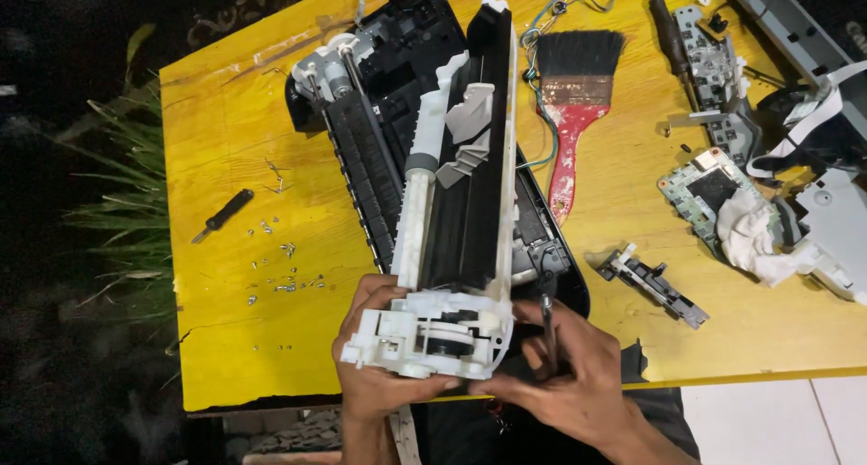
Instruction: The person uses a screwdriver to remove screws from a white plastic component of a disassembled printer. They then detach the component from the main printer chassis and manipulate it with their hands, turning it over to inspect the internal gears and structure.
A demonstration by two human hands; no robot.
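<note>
Assembly: white and black printer feed assembly, long, tilted up off the black printer base, near end at the bench edge.
Left grip: my left hand clasps the white gear end from below.
Right grip: my right hand pinches a screwdriver while touching the same end.
Nearby: loose screws left, red-handled brush right.

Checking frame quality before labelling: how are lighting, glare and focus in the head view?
Head view: the yellow table is brightly and evenly lit, while the surroundings at left fall to near black; mild sheen on the tabletop, no blown-out glare; the white and black printer assembly and the red-handled brush look sharp; the left hand and right hand are slightly soft; the table edges bow, which suggests wide-angle distortion.
</note>
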